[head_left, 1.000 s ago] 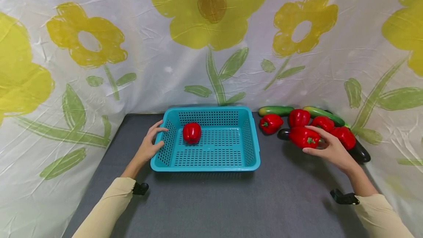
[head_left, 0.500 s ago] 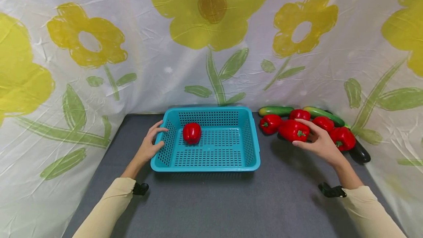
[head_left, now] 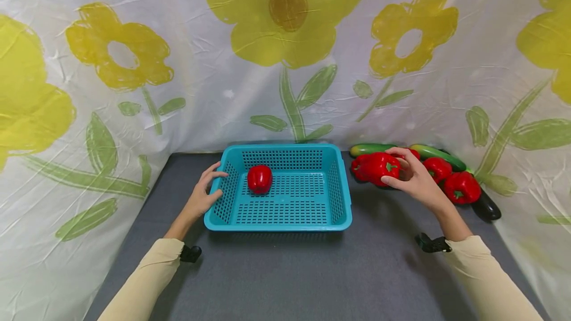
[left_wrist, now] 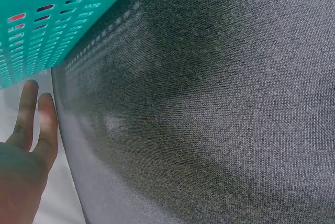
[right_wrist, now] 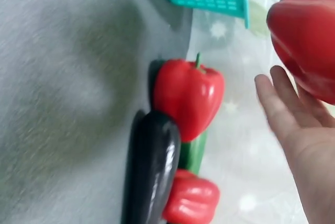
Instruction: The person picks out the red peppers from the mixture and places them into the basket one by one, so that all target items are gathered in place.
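A glossy red bell pepper is held in my right hand, thumb on the near side and fingers over the top. In the right wrist view this held pepper is clear of the table, above the other vegetables. My left hand rests at the left rim of a turquoise plastic basket, thumb and fingertips overlapping the rim. Two straight fingers show just below the basket wall in the left wrist view. Another red bell pepper lies inside the basket, towards its left end.
Right of the basket lies a row of vegetables: red bell peppers, an eggplant and cucumbers. Grey cloth covers the table. A white sheet printed with yellow flowers hangs behind and at both sides.
My right hand has carried the bell pepper leftwards and slightly up, away from the right end of the row, nearer to the basket. The left hand and basket have stayed in place.
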`<state>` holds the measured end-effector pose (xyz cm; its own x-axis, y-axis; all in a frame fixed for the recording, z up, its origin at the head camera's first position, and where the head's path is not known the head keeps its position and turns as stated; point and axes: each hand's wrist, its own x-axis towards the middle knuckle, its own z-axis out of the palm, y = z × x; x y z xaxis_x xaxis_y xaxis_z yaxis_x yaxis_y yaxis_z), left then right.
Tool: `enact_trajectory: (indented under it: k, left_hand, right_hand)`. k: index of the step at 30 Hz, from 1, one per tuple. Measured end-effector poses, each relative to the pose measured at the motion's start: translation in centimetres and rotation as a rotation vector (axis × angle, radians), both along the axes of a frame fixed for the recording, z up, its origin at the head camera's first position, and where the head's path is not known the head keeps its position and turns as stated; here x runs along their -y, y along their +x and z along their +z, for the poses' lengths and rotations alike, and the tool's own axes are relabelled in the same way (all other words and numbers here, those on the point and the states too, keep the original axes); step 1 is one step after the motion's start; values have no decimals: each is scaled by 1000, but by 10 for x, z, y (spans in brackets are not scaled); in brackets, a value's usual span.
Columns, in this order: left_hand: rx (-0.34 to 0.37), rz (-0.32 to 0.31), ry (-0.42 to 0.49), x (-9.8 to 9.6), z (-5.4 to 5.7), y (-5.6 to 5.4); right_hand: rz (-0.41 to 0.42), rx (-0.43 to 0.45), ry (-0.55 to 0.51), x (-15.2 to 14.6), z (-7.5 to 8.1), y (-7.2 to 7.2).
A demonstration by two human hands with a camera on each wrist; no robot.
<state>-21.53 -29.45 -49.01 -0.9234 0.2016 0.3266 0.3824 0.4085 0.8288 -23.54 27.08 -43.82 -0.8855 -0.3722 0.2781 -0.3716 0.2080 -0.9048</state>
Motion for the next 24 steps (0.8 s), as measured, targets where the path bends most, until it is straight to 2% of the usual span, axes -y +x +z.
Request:
enact_trajectory:
  k: [2, 5, 11, 16, 24]
  left_hand:
    - [5, -4, 0, -2, 7, 3]
    - [-2, -12, 1, -3, 9, 5]
    - [-39, -8, -1, -1, 2, 2]
    - [-55, -11, -11, 1, -4, 0]
    - [-25, -17, 3, -3, 10, 6]
  right_hand:
    - [19, -7, -13, 5, 2, -3]
    - [40, -12, -19, 13, 5, -7]
    - [25, -15, 5, 32, 11, -13]
    - [31, -3, -16, 45, 15, -17]
    - [71, 30, -115, 59, 16, -28]
